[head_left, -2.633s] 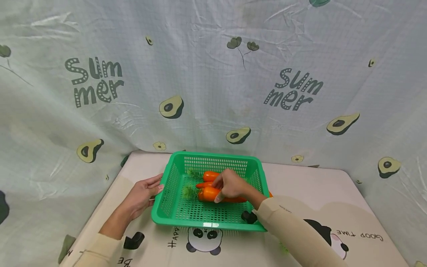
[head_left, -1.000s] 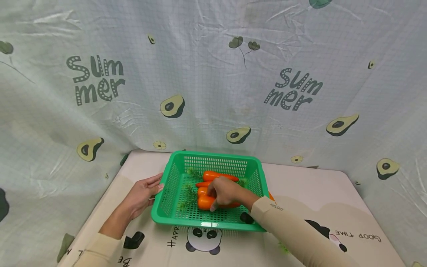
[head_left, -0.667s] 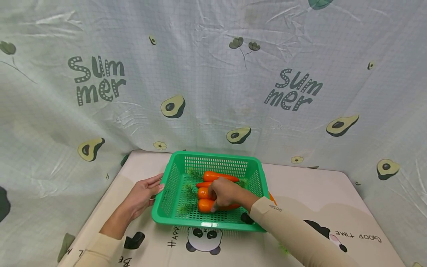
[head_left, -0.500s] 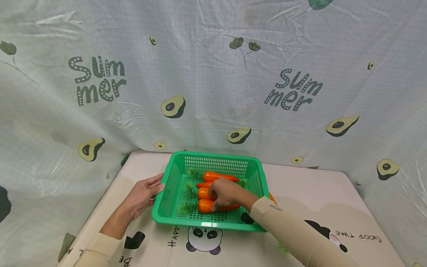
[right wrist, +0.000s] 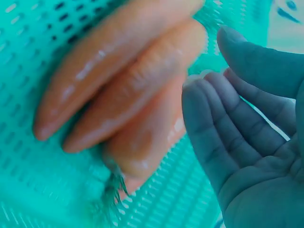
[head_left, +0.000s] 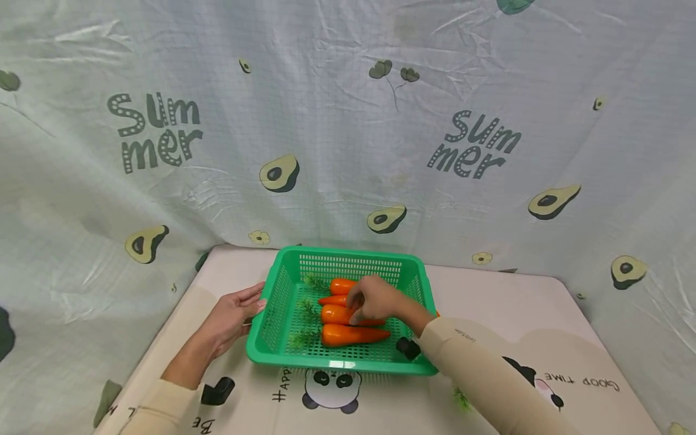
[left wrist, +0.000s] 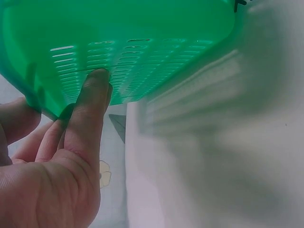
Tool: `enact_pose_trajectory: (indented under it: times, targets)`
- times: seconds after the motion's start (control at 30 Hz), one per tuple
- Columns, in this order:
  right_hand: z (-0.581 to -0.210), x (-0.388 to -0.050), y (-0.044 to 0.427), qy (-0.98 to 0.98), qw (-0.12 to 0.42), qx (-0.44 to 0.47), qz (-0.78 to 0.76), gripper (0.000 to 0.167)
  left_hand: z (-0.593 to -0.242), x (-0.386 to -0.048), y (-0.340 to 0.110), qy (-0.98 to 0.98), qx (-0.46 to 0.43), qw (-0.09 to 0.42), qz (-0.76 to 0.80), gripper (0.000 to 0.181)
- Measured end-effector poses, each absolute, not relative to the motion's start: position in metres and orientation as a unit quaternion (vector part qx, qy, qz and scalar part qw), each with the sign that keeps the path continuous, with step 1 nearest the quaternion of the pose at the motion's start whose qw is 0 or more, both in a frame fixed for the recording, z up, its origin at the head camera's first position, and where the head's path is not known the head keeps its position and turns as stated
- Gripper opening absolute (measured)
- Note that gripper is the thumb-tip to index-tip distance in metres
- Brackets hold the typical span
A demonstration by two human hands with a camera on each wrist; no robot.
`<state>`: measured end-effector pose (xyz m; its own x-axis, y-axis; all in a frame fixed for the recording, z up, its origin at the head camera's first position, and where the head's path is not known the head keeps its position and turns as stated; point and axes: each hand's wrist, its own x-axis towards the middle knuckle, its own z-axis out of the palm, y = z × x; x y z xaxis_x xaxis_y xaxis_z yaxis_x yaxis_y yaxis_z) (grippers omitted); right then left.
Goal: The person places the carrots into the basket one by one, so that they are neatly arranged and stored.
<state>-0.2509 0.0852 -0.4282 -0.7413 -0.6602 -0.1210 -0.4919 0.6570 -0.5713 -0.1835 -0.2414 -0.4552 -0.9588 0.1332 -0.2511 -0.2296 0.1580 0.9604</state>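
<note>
A green slotted plastic basket point(head_left: 342, 365) sits on the table with several orange carrots inside. The nearest carrot point(head_left: 353, 335) lies fully exposed, with green leafy tops point(head_left: 304, 339) toward the left. My right hand point(head_left: 375, 299) is over the carrots and partly hides those behind it. In the right wrist view, a gap separates the thumb from the fingers point(right wrist: 199, 109), and nothing is between them. At the basket's left end, my left hand point(head_left: 234, 317) touches it, straight fingers on the outer slotted wall point(left wrist: 137, 61) and thumb at the rim.
Orange shows just outside the basket's right wall, and a green leafy top point(head_left: 461, 399) lies near the right sleeve. A black device point(head_left: 408, 348) is beside the right wrist, another point(head_left: 217, 391) beside the left. The table point(head_left: 500, 302) has printed drawings; a patterned curtain point(head_left: 326, 121) hangs behind.
The nearest carrot has shifted toward the basket's front side, and my right hand has let it go and moved back and slightly right. The left hand stays at the basket.
</note>
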Motion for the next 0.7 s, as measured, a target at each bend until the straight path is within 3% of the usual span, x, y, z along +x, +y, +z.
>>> enact_pose_trajectory:
  times: [0.7]
  targets:
    - [-0.4, -0.247, 0.173, 0.866, 0.126, -0.189, -0.446, 0.022, -0.453, -0.184, -0.241, 0.76, -0.033, 0.148, 0.632, 0.063]
